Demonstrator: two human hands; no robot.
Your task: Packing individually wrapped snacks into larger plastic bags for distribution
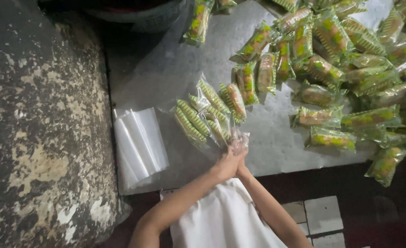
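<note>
Both hands pinching a filled clear bag by its neck.

I am watching my left hand and right hand clamping together on the clear bag of wrapped snacks, keeping it closed; empty bags are lying beside, loose packets piling beyond.

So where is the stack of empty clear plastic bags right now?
In the head view, the stack of empty clear plastic bags lies on the grey sheet, left of both hands and the filled clear bag of snack packets.

Green-and-yellow striped snack packets, clear bag, white cloth
</note>
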